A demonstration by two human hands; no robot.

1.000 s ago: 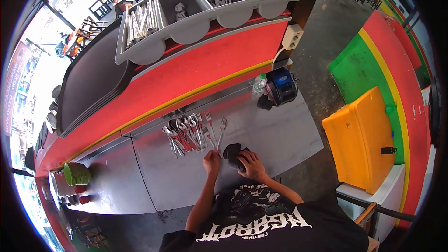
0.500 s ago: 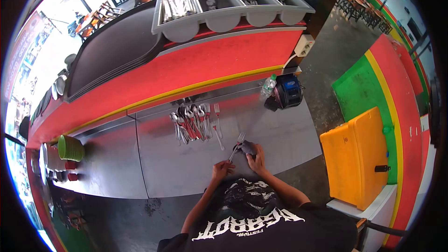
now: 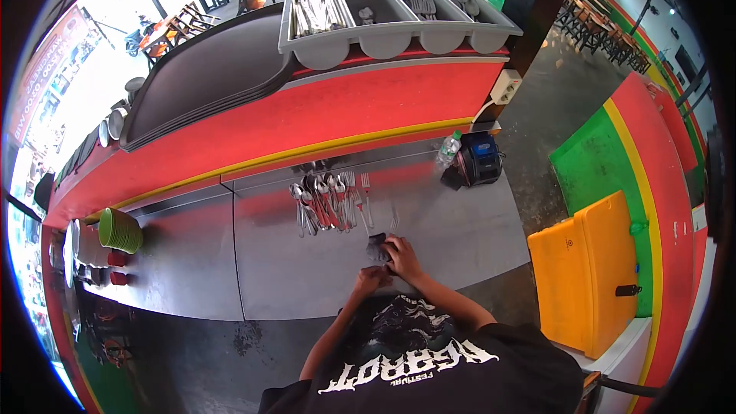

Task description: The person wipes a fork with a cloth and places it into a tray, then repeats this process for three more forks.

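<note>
My left hand (image 3: 372, 280) is closed low over the counter, with its fingers around the handle end of a fork (image 3: 394, 219). The fork's tines show faintly past my right hand, while its middle is hidden. My right hand (image 3: 403, 256) grips a grey cloth (image 3: 376, 250), bunched against the fork just above my left fingers. Beyond the hands, a pile of spoons and forks (image 3: 326, 201) lies on the metal counter (image 3: 295, 280). Two separate forks lie at its right side, one of them a fork (image 3: 366, 188) pointing away from me.
A grey cutlery tray (image 3: 399, 42) tops the red ledge beside stacked dark trays (image 3: 215, 77). A plastic bottle (image 3: 448, 150) and a dark bag (image 3: 480, 159) stand at the counter's back right. Green bowls (image 3: 120, 230) are stacked left. A yellow cooler box (image 3: 586, 272) stands right.
The cloth and my right hand have moved left and closer to my left hand, covering the fork's middle. The whole view has shifted slightly.
</note>
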